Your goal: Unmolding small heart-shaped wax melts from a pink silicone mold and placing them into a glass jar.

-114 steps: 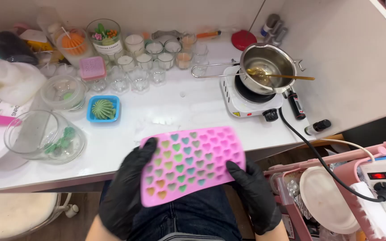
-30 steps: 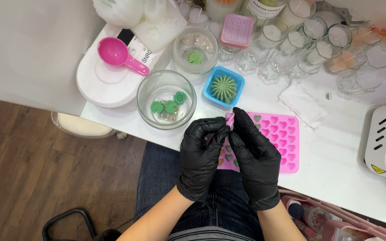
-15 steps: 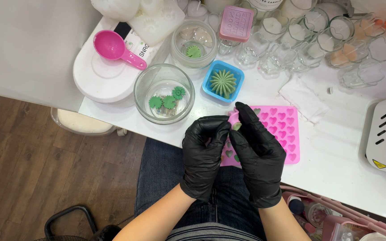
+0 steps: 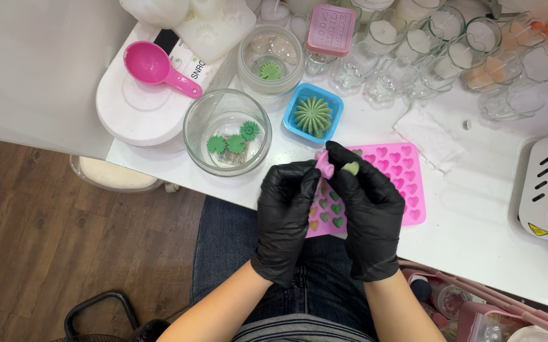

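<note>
- Head view: the left hand, in a black glove, pinches the bent-up corner of the pink heart mould, fingers closed on the silicone.
- The right hand, also gloved in black, curls beside it, thumb and forefinger closed on a small pale green heart piece at that same corner.
- The mould lies on the white table at its near edge, partly over the person's lap; several cavities near the hands hold green hearts.
- Just beyond the hands stand a blue square mould holding a ribbed green shape and a glass bowl with green flower pieces.
- A pink scoop rests on a white lid at far left.
</note>
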